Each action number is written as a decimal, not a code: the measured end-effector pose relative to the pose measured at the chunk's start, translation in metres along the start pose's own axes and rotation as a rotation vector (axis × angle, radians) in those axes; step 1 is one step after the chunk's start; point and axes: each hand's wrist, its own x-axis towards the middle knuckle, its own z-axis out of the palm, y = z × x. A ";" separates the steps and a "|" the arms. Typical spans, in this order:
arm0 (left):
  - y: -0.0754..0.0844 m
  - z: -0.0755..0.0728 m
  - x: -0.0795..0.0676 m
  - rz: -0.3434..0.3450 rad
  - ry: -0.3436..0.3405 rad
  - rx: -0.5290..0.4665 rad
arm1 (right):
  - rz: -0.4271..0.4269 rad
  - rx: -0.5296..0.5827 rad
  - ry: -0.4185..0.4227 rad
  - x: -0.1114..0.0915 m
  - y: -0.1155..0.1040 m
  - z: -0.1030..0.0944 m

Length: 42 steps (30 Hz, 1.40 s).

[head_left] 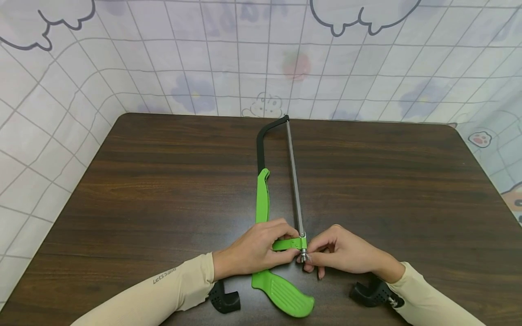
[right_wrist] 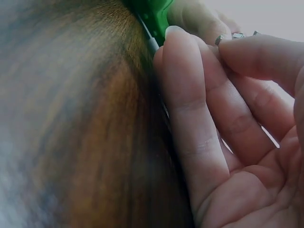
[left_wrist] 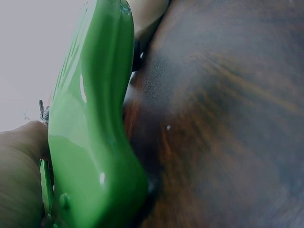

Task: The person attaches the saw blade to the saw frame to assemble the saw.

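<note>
Dark letters that seem to start with "Let's" are printed on the left sleeve — the rest cannot be read for sure. A green and black saw is set in the middle of the brown table, with its thin blade pointed toward the far edge. The short green arm by the near end of the blade is held in the left hand, with fingers on the far side and thumb on the near side. The little metal nut at the blade's end is pinched by the right hand — thumb and finger nearly together. A black clip is seen by the left wrist.
</note>
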 end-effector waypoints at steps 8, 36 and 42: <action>-0.001 0.001 0.000 -0.029 -0.014 -0.012 | -0.065 0.028 -0.005 -0.001 0.001 0.000; 0.000 0.001 0.000 -0.016 -0.002 -0.002 | -0.065 0.113 -0.048 0.000 0.003 -0.002; -0.001 0.001 0.000 -0.014 -0.003 0.000 | -0.069 0.100 -0.047 0.000 0.003 -0.002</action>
